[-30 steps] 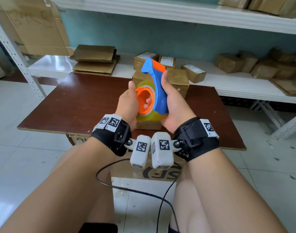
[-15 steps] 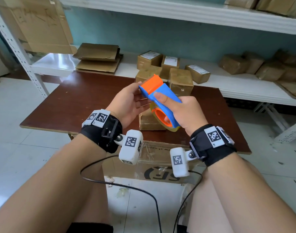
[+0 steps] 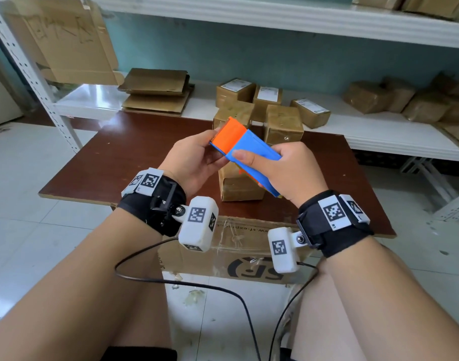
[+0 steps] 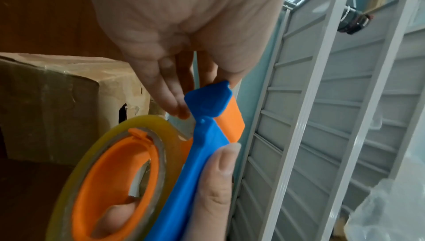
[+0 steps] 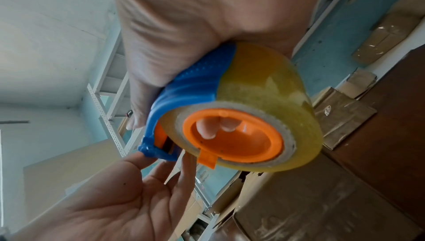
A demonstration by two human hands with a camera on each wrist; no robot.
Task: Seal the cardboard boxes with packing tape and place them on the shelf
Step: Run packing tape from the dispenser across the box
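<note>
A blue and orange tape dispenser (image 3: 249,147) with a yellowish tape roll (image 5: 264,84) hangs above the brown table (image 3: 119,157). My right hand (image 3: 283,168) grips its blue handle, with fingers curled into the orange core (image 5: 232,135). My left hand (image 3: 197,155) pinches the orange cutter end (image 4: 230,117) between thumb and fingertips. A taped cardboard box (image 3: 239,188) stands on the table directly under the dispenser. Two more boxes (image 3: 283,123) stand at the table's far edge. The white shelf (image 3: 379,131) runs behind them.
Labelled boxes (image 3: 235,91) and wrapped parcels (image 3: 366,96) lie on the shelf, with flattened cardboard (image 3: 155,92) to the left. A big printed carton (image 3: 249,256) sits under the table's front edge. Black cables (image 3: 197,285) hang between my knees.
The dispenser has tipped from upright to lying flatter, cutter end pointing left and away. My left hand left the roll's side and took the cutter end. My right hand rolled over on top.
</note>
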